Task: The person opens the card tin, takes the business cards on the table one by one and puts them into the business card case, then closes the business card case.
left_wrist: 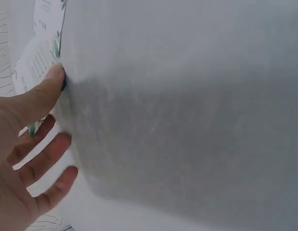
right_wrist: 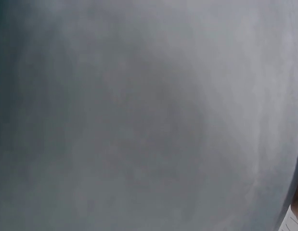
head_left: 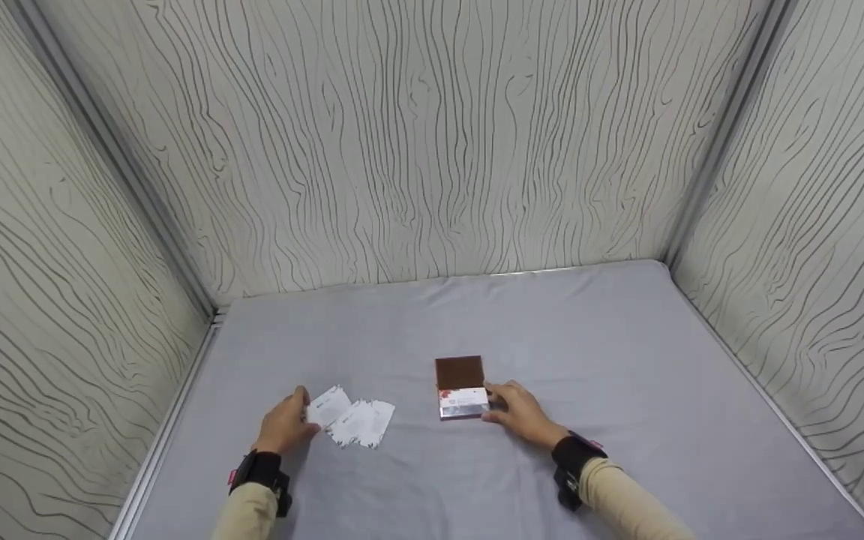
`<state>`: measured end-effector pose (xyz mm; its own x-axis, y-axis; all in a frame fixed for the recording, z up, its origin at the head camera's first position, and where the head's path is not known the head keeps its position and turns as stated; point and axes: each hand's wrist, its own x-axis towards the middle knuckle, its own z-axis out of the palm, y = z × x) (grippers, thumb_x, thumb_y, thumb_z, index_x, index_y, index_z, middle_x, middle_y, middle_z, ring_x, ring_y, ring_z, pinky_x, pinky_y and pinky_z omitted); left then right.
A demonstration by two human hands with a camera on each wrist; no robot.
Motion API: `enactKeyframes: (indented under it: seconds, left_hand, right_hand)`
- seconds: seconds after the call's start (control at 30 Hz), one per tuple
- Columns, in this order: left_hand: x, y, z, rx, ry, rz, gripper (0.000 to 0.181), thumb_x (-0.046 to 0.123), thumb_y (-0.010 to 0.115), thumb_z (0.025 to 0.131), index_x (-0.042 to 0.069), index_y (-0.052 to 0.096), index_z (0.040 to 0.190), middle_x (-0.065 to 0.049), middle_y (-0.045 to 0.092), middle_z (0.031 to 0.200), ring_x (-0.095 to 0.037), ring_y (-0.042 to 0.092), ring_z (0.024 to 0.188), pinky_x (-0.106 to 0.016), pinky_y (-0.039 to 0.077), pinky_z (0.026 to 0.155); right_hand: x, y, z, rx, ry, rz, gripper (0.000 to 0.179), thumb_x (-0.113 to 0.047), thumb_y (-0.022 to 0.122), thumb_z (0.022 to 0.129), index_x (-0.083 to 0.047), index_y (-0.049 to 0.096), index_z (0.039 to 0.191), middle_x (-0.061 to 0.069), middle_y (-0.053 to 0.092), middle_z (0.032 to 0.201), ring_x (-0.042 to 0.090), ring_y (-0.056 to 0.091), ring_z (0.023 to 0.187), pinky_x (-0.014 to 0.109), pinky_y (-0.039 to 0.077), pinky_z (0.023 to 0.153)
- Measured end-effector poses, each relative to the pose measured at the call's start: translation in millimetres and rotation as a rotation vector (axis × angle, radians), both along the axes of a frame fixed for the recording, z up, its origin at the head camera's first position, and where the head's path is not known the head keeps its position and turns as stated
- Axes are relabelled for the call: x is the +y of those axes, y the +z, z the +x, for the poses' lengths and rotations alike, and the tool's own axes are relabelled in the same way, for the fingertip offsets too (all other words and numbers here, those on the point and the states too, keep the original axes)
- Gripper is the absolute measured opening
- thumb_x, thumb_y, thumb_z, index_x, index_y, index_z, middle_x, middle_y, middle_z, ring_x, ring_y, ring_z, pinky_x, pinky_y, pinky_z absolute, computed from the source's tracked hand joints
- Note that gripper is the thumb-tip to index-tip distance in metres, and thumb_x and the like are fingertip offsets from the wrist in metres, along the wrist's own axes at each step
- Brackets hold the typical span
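Observation:
Several white cards with leafy printed edges lie overlapped on the cloth, the front ones [head_left: 363, 424] partly covering each other. My left hand [head_left: 286, 422] is at the outer side of the leftmost card [head_left: 329, 405]. In the left wrist view the thumb lies on a card [left_wrist: 35, 62] and a finger is behind it, pinching it; the other fingers are spread. To the right lies an opened brown card case [head_left: 459, 373], holding a white card with a red print [head_left: 463, 397]. My right hand [head_left: 526, 414] holds the case's right edge between thumb and fingers. The right wrist view barely shows that hand.
A grey cloth [head_left: 589, 337] with slight wrinkles covers the table. Wood-grain patterned panels [head_left: 417, 135] stand at the back and both sides, with metal posts [head_left: 724, 135] in the corners. Each wrist wears a black strap [head_left: 259, 469].

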<state>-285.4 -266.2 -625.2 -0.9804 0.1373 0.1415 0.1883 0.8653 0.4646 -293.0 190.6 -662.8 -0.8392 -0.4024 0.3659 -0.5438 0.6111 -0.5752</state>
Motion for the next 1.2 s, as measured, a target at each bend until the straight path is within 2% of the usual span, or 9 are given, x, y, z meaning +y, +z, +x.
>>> enactKeyframes:
  seconds: [0.13,0.27,0.43,0.57,0.77,0.93,1.1,1.2]
  left_hand:
    - [4.4,4.0,-1.4,0.105,-0.027,0.065,0.022,-0.007,0.071,0.083,0.003,0.055,0.095,-0.012,0.062,0.081,-0.028,0.06,0.075,-0.046,0.05,0.066]
    - [11.5,8.7,-4.7,0.226,-0.044,0.109,0.018,-0.011,0.065,0.086,0.003,0.056,0.094,-0.012,0.063,0.084,-0.03,0.063,0.08,-0.049,0.052,0.068]
    - [28.3,8.9,-14.5,0.292,-0.098,0.147,0.018,-0.011,0.063,0.088,0.003,0.056,0.096,-0.011,0.062,0.085,-0.027,0.061,0.08,-0.047,0.052,0.069]
    - [46.1,7.9,-20.4,0.287,-0.146,0.171,0.016,-0.01,0.062,0.089,0.002,0.057,0.098,-0.013,0.063,0.086,-0.027,0.062,0.08,-0.046,0.053,0.07]
    - [74.3,8.4,-25.9,0.239,-0.212,0.213,0.015,-0.006,0.064,0.091,0.005,0.058,0.099,-0.012,0.066,0.09,-0.028,0.064,0.084,-0.045,0.054,0.073]
    - [99.2,8.2,-32.3,0.272,-0.264,0.232,0.011,-0.003,0.065,0.092,0.004,0.06,0.099,-0.009,0.066,0.09,-0.024,0.065,0.083,-0.04,0.055,0.071]
    - [124.1,7.8,-34.1,0.298,-0.341,0.265,0.009,-0.001,0.064,0.093,0.004,0.061,0.1,-0.007,0.065,0.09,-0.02,0.064,0.081,-0.035,0.054,0.068]
    - [140.2,9.1,-34.8,0.297,-0.355,0.277,0.008,-0.001,0.065,0.093,0.004,0.061,0.098,-0.007,0.066,0.09,-0.019,0.064,0.082,-0.034,0.055,0.069]
  right_hand:
    - [1,0.0,-1.1,0.014,-0.001,0.0,0.059,-0.017,0.082,0.08,0.013,0.059,0.126,0.005,0.066,0.089,0.019,0.054,0.084,0.04,0.05,0.08]
    - [1,-0.2,-1.9,-0.009,-0.007,0.003,0.06,-0.017,0.082,0.08,0.013,0.059,0.127,0.005,0.064,0.089,0.019,0.054,0.085,0.04,0.05,0.081]
    - [3,0.5,-1.6,-0.009,-0.02,-0.009,0.059,-0.016,0.082,0.079,0.013,0.059,0.126,0.003,0.063,0.088,0.019,0.055,0.085,0.04,0.05,0.081]
    - [2,1.0,-1.0,-0.033,-0.026,-0.019,0.06,-0.016,0.082,0.08,0.012,0.059,0.127,0.003,0.063,0.09,0.019,0.055,0.086,0.04,0.05,0.082]
    - [2,0.5,0.5,-0.063,-0.026,-0.02,0.061,-0.019,0.081,0.081,0.011,0.058,0.129,0.003,0.062,0.091,0.018,0.054,0.087,0.04,0.05,0.083]
    - [1,0.6,1.1,-0.054,-0.03,-0.009,0.061,-0.02,0.081,0.081,0.011,0.059,0.128,0.001,0.062,0.09,0.017,0.054,0.086,0.039,0.05,0.082]
    - [-1,1.7,1.7,-0.054,-0.035,0.008,0.062,-0.021,0.081,0.081,0.011,0.058,0.129,0.0,0.062,0.089,0.016,0.053,0.087,0.038,0.049,0.081]
    - [-2,1.5,2.5,-0.06,-0.036,0.005,0.063,-0.02,0.081,0.081,0.011,0.057,0.13,0.0,0.061,0.09,0.016,0.053,0.087,0.039,0.049,0.082]
